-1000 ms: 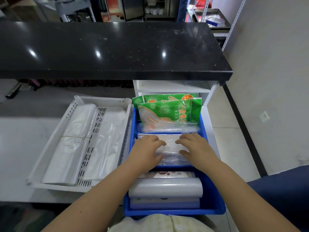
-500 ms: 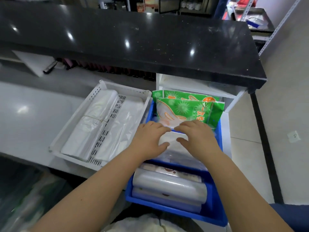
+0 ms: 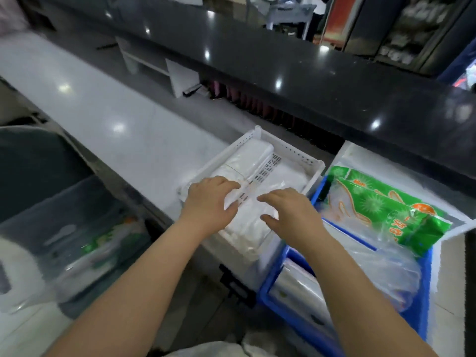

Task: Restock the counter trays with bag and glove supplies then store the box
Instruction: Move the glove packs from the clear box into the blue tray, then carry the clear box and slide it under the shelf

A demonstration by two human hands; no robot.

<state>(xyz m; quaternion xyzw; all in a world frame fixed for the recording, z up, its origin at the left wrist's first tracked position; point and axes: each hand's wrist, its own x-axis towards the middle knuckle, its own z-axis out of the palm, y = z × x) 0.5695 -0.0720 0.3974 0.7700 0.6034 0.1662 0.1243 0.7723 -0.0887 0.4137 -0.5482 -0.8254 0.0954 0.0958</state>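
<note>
Holding a flat pack of clear plastic bags over the white perforated plastic tray at the counter's right end, left hand and right hand each pinch it, thumb against near-straight fingers. Green glove packets wait in the blue plastic box touching the tray's right edge, so restocking seems partway and storing remains. Room lies leftward; a black ledge overhangs behind
</note>
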